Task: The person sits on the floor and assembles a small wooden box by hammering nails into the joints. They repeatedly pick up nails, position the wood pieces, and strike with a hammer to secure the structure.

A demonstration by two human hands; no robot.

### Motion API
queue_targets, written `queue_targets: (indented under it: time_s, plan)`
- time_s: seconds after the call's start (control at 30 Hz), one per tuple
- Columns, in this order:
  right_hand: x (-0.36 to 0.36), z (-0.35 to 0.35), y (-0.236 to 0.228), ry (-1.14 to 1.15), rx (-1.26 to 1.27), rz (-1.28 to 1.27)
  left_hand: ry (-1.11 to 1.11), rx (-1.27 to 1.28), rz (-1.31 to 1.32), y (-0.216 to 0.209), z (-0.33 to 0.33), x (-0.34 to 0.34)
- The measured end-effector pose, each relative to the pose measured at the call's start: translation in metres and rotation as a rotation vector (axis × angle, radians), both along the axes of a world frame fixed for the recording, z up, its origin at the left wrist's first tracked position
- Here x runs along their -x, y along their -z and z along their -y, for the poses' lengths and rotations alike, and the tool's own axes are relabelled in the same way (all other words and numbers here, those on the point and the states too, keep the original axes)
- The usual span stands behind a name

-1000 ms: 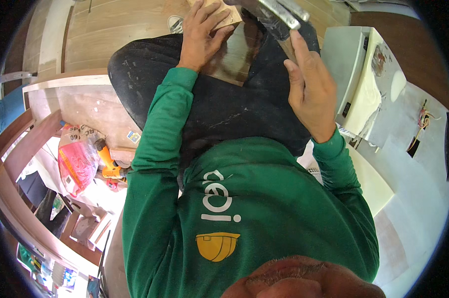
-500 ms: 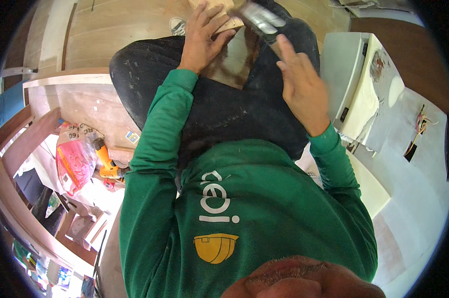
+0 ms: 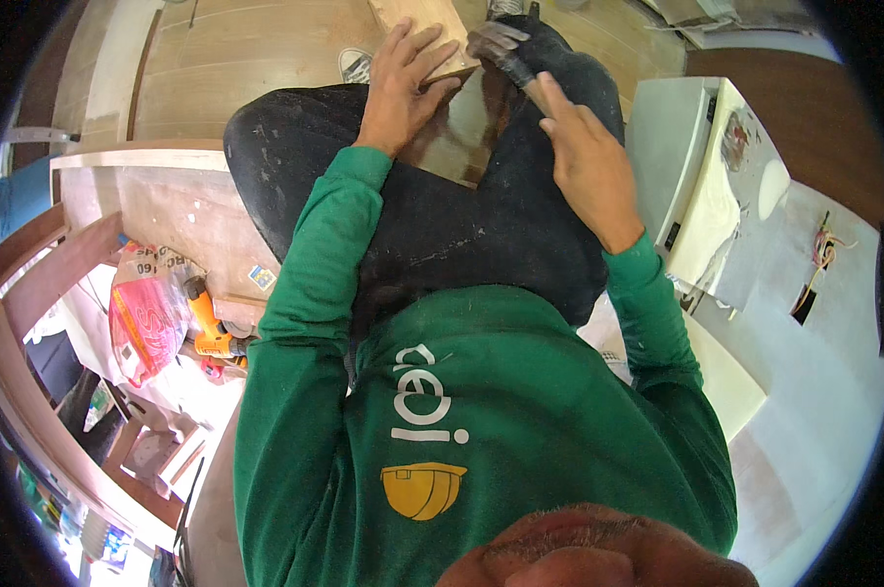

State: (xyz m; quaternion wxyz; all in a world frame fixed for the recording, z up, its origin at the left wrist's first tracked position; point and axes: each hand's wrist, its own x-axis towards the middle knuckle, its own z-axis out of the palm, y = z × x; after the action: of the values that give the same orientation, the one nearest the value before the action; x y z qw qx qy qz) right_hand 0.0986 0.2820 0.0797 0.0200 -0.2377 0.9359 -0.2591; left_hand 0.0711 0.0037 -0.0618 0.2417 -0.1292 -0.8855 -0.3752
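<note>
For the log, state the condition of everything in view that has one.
Left hand: open, on the block
Right hand: closed, gripping
Block: under left hand
Hammer: in right hand, blurred
Drill: set down, unheld
Wires: poking from a slot
Bag: wrinkled
Trousers: smudged

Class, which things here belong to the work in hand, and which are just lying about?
In use:
- pale rectangular wooden block, under the left hand
- silver-headed claw hammer, in the right hand

Lying about:
- orange-and-black pistol-shaped power drill
- crinkled red plastic bag
</note>
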Motion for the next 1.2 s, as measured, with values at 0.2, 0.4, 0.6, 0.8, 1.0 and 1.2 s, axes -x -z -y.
queue_targets:
  time_s: [0.2,0.4,0.6,0.8,1.0,1.2]
  plan:
    - [-0.014,0.006,-0.016,-0.022,0.232,-0.213,-0.014,0.002,0.015,-0.001,0.000,0.002]
    - [0.001,0.002,-0.004,0.010,0.028,-0.034,-0.009,0.003,0.053,-0.007,-0.001,-0.005]
    - [-0.009,0.004,-0.004,-0.017,-0.080,0.051,0.008,0.024,0.034,-0.005,0.002,-0.001]
    - [0.006,-0.003,0.020,-0.018,0.150,-0.014,-0.011,0.110,0.089,-0.022,0.018,-0.020]
    - [0.018,-0.027,0.017,0.334,0.343,0.473,-0.362,0.135,-0.034,-0.140,0.115,-0.151]
    - [0.040,-0.028,0.030,0.322,0.452,0.603,-1.072,0.138,0.672,-0.162,0.216,-0.448]
